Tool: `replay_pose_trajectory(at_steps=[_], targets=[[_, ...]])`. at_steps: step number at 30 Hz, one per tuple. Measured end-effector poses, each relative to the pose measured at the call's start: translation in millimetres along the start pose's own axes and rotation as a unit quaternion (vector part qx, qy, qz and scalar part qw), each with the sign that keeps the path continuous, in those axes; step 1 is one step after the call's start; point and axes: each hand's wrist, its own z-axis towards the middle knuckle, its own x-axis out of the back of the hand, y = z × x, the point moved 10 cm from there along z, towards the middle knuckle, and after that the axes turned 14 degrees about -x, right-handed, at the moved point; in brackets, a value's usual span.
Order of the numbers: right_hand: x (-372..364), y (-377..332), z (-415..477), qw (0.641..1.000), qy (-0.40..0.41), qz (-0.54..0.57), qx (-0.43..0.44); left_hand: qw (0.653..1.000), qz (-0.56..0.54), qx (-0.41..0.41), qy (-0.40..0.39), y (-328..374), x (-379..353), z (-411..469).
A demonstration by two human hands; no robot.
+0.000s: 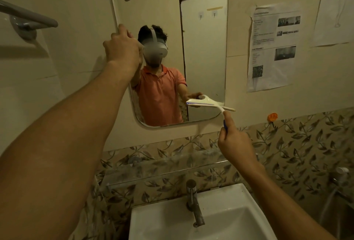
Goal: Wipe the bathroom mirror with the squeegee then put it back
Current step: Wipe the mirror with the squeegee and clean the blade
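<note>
At the mirror's (205,57) lower right corner, the right hand's fingers (228,120) are curled round the blue handle of the squeegee (220,107), one fingertip stretched up along the white neck. That right hand (234,142) holds the tool from below, so the blade lies nearly level against the glass, its right end reaching past the mirror's edge.

Higher up on the other side, the left hand's fingers (122,29) are hooked over the mirror's left rim, thumb side toward the wall. The left hand (121,48) grips the edge about halfway up, the arm stretched out to it.

Water trickles down the wall under the mirror onto a glass shelf (162,167). Below that stands a white sink (247,192) with a metal tap (193,201). Printed sheets (272,48) are stuck to the wall right of the mirror, an orange hook (272,117) sits beneath them, and a grey bar (28,17) is fixed to the wall on the left.
</note>
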Motion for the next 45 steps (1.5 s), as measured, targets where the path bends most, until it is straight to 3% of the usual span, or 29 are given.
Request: replay_pose_trajectory(at_steps=[11,17,28,35,40,45], targets=[[-42,28,-30,0.994,-0.101,0.006,-0.044,1.0,0.009,-0.006,-0.005,0,-4,0],[-48,30,-62,0.99,-0.137,-0.025,-0.016,1.0,0.001,-0.007,-0.005,-4,-10,3],[-42,26,-66,0.99,-0.139,-0.03,-0.008,0.997,-0.069,-0.025,0.025,-13,-2,6],[69,-96,-19,0.992,-0.04,0.06,0.103,0.982,-0.181,-0.027,0.051,-22,5,-10],[128,-214,18,0.972,0.041,0.017,0.229,0.985,-0.144,-0.016,0.095,-10,-9,-39],[146,-313,28,0.938,0.092,-0.049,0.329,0.983,-0.119,-0.072,0.118,24,-21,-54]])
